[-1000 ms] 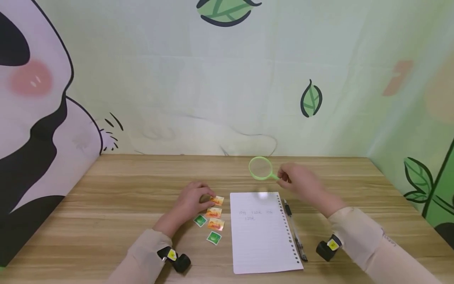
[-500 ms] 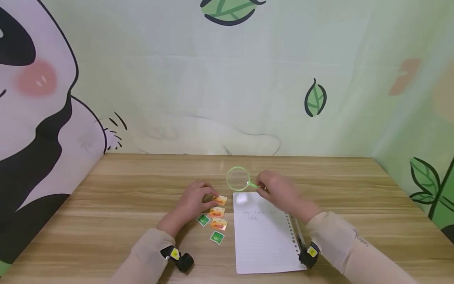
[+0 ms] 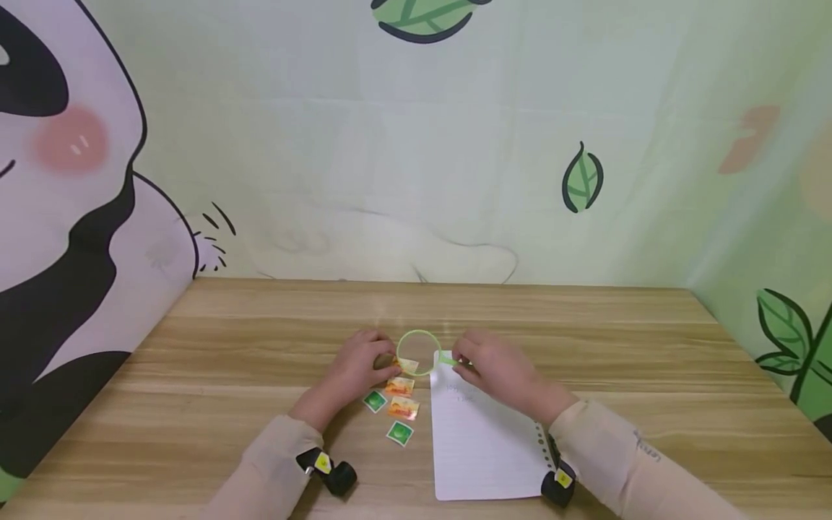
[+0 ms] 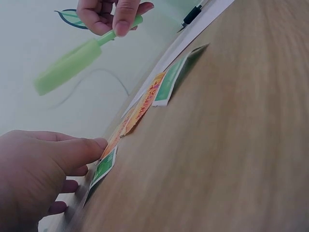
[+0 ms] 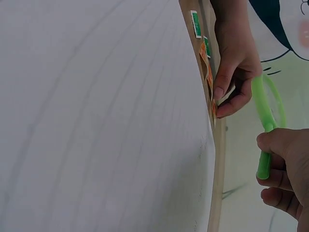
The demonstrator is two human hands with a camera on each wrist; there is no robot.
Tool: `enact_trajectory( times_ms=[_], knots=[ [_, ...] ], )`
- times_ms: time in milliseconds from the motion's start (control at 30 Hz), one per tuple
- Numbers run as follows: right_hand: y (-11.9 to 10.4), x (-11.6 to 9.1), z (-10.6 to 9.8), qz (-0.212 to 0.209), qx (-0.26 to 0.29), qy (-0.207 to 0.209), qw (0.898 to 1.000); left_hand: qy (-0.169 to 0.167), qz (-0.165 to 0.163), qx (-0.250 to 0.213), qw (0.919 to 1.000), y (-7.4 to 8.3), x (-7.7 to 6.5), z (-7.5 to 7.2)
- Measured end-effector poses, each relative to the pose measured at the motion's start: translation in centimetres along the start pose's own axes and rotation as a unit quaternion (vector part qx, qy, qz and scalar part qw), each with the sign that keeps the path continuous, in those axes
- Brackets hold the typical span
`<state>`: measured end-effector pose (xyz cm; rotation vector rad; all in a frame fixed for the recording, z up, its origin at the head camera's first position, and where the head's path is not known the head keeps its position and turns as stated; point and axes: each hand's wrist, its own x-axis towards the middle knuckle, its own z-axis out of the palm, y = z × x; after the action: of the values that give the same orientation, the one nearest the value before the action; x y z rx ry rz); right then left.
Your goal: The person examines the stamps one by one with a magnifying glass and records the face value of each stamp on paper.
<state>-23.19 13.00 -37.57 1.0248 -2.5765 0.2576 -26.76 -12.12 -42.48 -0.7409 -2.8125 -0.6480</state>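
Observation:
My right hand [image 3: 497,368] pinches the handle of a light-green magnifying glass [image 5: 263,104] between thumb and fingers. In the head view its round lens [image 3: 418,350] hangs over the farthest orange stamp [image 3: 409,366]. Thumb and finger of my left hand [image 3: 360,365] pinch that stamp's left edge at the tabletop. Nearer to me lie a second orange stamp [image 3: 399,387] and a third orange stamp [image 3: 404,409], in a column. A green stamp [image 3: 375,401] lies left of them, and another green stamp [image 3: 399,433] below. In the left wrist view some stamps [image 4: 170,82] look curled up at the edges.
A lined sheet of paper [image 3: 487,458] with punched holes lies right of the stamps, partly under my right forearm. The black pen [image 4: 192,16] beside it is mostly hidden in the head view. A printed wall cloth [image 3: 312,144] rises behind the wooden table [image 3: 227,404].
My right hand has carried the magnifying glass left and toward me, from beyond the paper to over the farthest orange stamp. My left hand has stayed at that stamp.

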Motion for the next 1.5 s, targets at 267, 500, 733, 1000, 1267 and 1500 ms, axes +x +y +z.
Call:
enact_trajectory(
  times_ms=[267,500,733,1000,1267,1500],
  knots=[
    [-0.5,-0.3,0.2,-0.008,0.000,-0.002,1.000,0.002,-0.002,-0.002,1.0000,0.1,0.2,-0.1],
    [-0.4,-0.5,0.3,-0.016,-0.006,-0.004,1.000,-0.002,-0.002,0.002,1.0000,0.2,0.3,-0.2],
    [-0.4,-0.5,0.4,-0.022,-0.015,0.002,1.000,-0.007,-0.007,-0.006,0.9999,0.3,0.3,-0.2],
    [-0.5,-0.6,0.3,-0.018,-0.018,-0.005,1.000,-0.004,-0.003,-0.007,1.0000,0.3,0.3,-0.1],
    [-0.6,-0.8,0.0,0.011,0.007,-0.013,1.000,0.001,0.004,-0.004,1.0000,0.3,0.2,0.0],
    [-0.2,-1.0,-0.8,0.092,0.049,-0.018,0.994,-0.011,-0.008,-0.014,0.9998,0.3,0.0,-0.1]
  ],
)
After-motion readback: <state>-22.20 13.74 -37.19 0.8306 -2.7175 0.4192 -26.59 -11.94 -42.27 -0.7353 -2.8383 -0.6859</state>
